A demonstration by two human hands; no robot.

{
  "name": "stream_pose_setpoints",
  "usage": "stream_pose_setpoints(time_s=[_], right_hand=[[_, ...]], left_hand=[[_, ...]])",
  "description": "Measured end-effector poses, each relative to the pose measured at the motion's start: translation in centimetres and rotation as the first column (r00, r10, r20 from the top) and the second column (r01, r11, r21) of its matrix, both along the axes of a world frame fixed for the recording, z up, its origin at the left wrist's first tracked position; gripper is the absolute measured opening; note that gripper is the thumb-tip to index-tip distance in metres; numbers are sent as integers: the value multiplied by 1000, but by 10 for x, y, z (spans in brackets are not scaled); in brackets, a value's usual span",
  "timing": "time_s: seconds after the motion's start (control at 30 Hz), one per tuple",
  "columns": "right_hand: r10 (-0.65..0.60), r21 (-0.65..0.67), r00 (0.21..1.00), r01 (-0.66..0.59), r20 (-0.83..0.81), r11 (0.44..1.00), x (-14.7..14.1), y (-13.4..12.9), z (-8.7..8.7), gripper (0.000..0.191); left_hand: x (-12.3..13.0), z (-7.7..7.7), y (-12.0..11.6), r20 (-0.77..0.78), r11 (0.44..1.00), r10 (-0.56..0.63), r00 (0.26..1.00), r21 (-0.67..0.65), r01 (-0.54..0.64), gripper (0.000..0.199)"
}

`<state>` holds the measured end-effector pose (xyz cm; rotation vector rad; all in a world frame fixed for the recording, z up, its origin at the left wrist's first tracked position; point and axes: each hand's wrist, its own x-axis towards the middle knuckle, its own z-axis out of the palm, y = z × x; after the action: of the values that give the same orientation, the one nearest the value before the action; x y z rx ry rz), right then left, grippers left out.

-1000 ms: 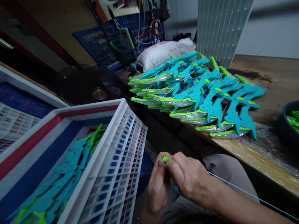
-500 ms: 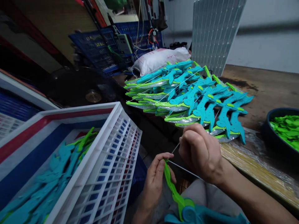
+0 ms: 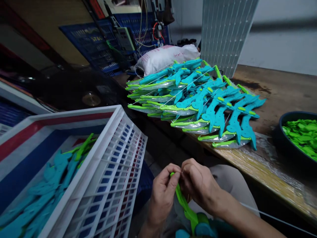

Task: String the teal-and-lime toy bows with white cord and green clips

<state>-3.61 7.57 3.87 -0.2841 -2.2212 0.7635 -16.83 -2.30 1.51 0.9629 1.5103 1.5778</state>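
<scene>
My left hand (image 3: 160, 193) pinches the tip of a green bow limb between thumb and fingers. That limb belongs to a toy bow (image 3: 185, 206), whose blue-green body lies low over my lap, partly cut off by the frame's bottom edge and covered by my right forearm. Right beside the tip, my right hand (image 3: 201, 183) is closed, its fingertips touching those of the left. Its fingers hide the end of the white string they work on. A length of this string (image 3: 274, 218) runs out from behind my right forearm towards the lower right.
Finished-looking toy bows (image 3: 198, 96) are piled on the table (image 3: 277, 76) ahead. At left stands a white plastic crate (image 3: 116, 165) with striped lining and blue-green parts (image 3: 47, 185). A dark tub (image 3: 279, 132) of green pieces sits at right. Behind the pile lies a white sack (image 3: 165, 58).
My right hand has come down and left to the limb tip, where it had been pulling string above it. The view has shifted slightly, and the string now trails to the lower right.
</scene>
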Motion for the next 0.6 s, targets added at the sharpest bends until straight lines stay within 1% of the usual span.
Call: stream_pose_setpoints(time_s=[0.1,0.17,0.2,0.27,0.37,0.4,0.43,0.47,0.5,0.6], right_hand=[[-83,58,994,87,-71,994,-7,4,1,18],[-94,119,990,107,-109,987,-10,8,8,19],[-89,145,988,108,-129,984,-10,11,15,18],[-101,166,983,127,-154,978,-8,17,35,17],[-257,93,951,276,-173,957,1,26,68,19],[-305,61,935,320,-180,945,3,28,75,21],[-330,37,928,341,-171,939,6,28,79,21],[-324,30,932,333,-161,942,7,28,78,21],[-281,40,949,289,-141,956,8,26,73,20],[-83,102,995,89,-55,991,8,13,45,16]], left_hand=[[-1,0,4,25,998,-64,998,21,63,17],[-2,-2,9,41,993,-87,995,78,84,17],[-2,-4,11,60,990,-95,994,107,88,17],[-1,-6,15,145,986,-105,984,144,83,16],[4,-3,17,303,985,-125,945,155,81,13],[6,-1,17,329,984,-133,935,158,84,13],[8,2,17,337,984,-135,932,155,87,13],[10,4,17,329,985,-130,935,147,85,14],[11,6,17,307,988,-115,945,137,76,16],[11,5,18,181,994,-42,983,106,23,19]])
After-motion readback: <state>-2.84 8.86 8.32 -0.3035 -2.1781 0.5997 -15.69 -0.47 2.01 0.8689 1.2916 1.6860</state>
